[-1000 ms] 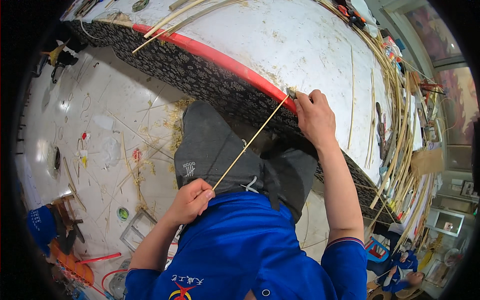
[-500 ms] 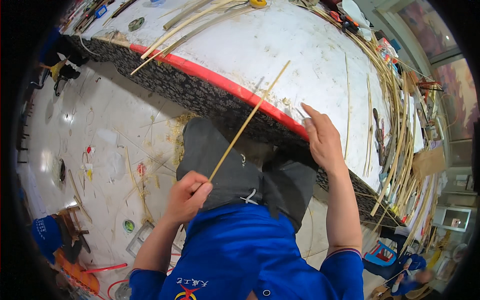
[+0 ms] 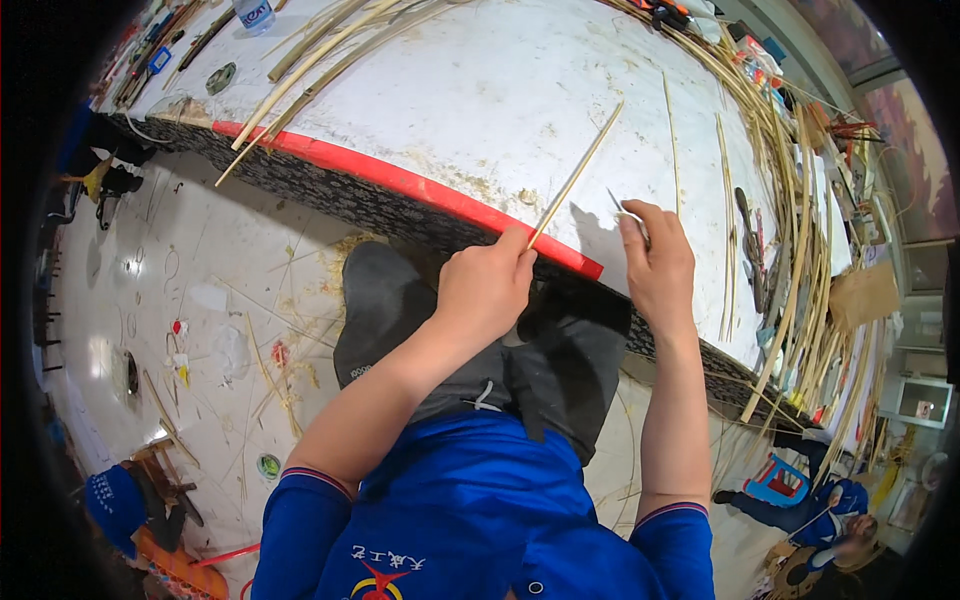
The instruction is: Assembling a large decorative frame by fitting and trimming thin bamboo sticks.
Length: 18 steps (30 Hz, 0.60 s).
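Observation:
My left hand (image 3: pixel 487 288) grips the near end of a thin bamboo strip (image 3: pixel 578 172) that points up and away over the white table (image 3: pixel 480 100). Just to its right, my right hand (image 3: pixel 655 262) is closed on a small metal blade (image 3: pixel 620 206) whose tip sticks up above the fingers. The blade is apart from the strip. Both hands hover at the table's near edge, above its red trim (image 3: pixel 400 183). My knees in dark trousers (image 3: pixel 480 350) are below them.
Long bamboo strips (image 3: pixel 790 230) lie piled along the table's right side, and several more (image 3: pixel 310 60) lie at its far left. A bottle (image 3: pixel 255 12) stands at the far edge. Shavings litter the pale floor (image 3: pixel 200 300). Another person (image 3: pixel 830 510) sits at lower right.
My left hand rose from my lap to the table edge, carrying the strip forward over the table. My right hand let go of the strip's far end and now holds only the blade.

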Tool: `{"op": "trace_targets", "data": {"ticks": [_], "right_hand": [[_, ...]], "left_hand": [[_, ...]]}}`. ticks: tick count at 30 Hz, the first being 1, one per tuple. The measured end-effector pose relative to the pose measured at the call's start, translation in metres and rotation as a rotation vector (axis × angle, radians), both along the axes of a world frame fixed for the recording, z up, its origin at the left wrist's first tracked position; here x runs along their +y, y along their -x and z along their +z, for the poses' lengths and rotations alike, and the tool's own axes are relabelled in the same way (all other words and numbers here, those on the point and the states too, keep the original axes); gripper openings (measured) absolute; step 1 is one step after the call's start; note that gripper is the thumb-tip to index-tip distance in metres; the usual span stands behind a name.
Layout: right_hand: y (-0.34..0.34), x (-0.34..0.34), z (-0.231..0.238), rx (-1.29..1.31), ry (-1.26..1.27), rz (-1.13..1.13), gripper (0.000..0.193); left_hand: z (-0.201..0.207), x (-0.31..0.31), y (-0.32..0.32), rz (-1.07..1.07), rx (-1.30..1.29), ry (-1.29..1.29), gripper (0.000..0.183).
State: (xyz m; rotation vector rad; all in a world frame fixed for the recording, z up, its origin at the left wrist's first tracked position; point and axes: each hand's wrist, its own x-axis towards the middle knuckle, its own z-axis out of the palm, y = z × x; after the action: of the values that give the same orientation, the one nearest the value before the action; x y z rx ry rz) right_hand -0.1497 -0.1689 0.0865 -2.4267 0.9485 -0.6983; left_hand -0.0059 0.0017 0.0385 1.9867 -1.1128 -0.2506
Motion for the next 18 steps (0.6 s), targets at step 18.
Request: {"op": "trace_targets", "data": {"ticks": [18], "right_hand": [[-0.038, 0.001, -0.023, 0.207, 0.392, 0.251, 0.016]], "left_hand": [[-0.001, 0.030, 0.008, -0.038, -0.095, -0.106, 0.016]]}}
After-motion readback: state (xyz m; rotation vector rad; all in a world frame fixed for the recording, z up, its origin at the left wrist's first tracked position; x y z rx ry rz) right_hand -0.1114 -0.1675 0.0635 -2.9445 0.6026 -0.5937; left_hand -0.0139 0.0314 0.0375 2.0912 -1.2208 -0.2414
